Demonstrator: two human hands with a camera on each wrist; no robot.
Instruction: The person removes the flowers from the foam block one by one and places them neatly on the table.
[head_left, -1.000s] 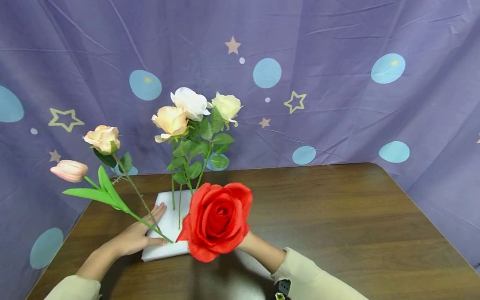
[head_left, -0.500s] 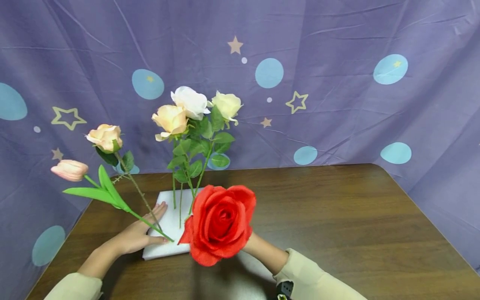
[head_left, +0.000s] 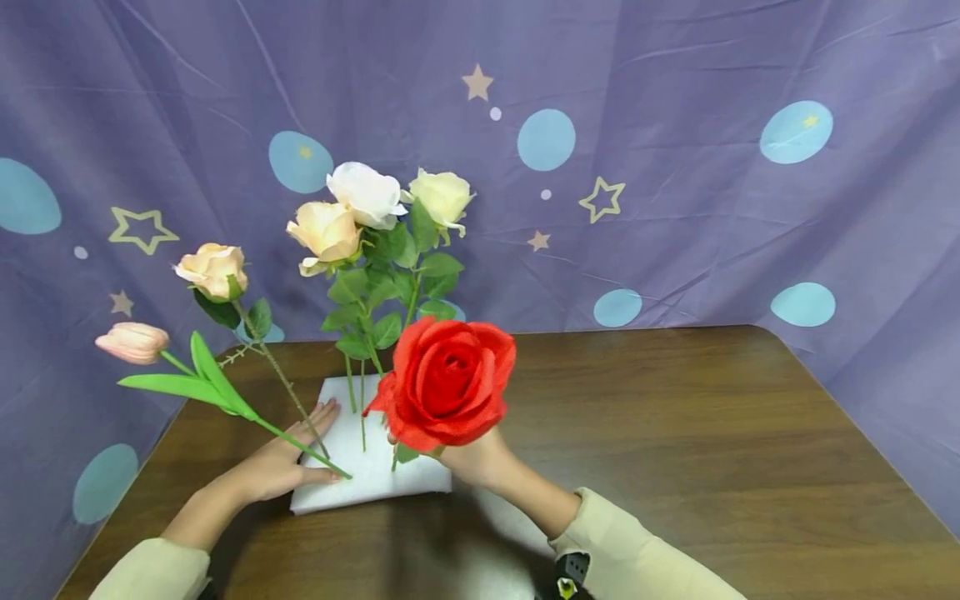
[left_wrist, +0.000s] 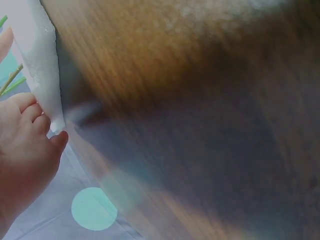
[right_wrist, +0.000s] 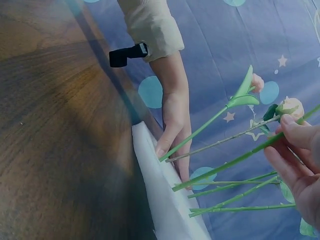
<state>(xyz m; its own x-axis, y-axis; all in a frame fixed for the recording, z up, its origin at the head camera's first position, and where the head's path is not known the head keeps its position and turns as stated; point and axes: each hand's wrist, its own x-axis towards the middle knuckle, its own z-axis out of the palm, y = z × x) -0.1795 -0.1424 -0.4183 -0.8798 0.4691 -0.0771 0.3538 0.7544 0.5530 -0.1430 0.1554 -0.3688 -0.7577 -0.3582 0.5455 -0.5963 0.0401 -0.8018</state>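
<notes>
My right hand (head_left: pixel 474 457) pinches the green stem (right_wrist: pixel 235 159) of a big red rose (head_left: pixel 450 383) between thumb and fingers. That stem's lower end meets the top of a white foam block (head_left: pixel 367 487); whether it has sunk in, I cannot tell. Flat on the block's left part rests my left hand (head_left: pixel 281 468), fingers spread. Beside it, a pink tulip (head_left: pixel 133 342) and a peach rose (head_left: pixel 213 271) lean left out of the foam. Behind stand another peach rose (head_left: pixel 326 232), a white rose (head_left: pixel 367 196) and a pale yellow rose (head_left: pixel 441 198).
The block lies on a brown wooden table (head_left: pixel 675 433). A purple curtain (head_left: pixel 660 208) with stars and blue circles hangs behind the table's far edge. Long flower stems and leaves spread above the foam at the left and back.
The red rose and my right hand have risen, showing more of the foam's front. The back roses have shifted slightly left and up. My left hand stays on the block.
</notes>
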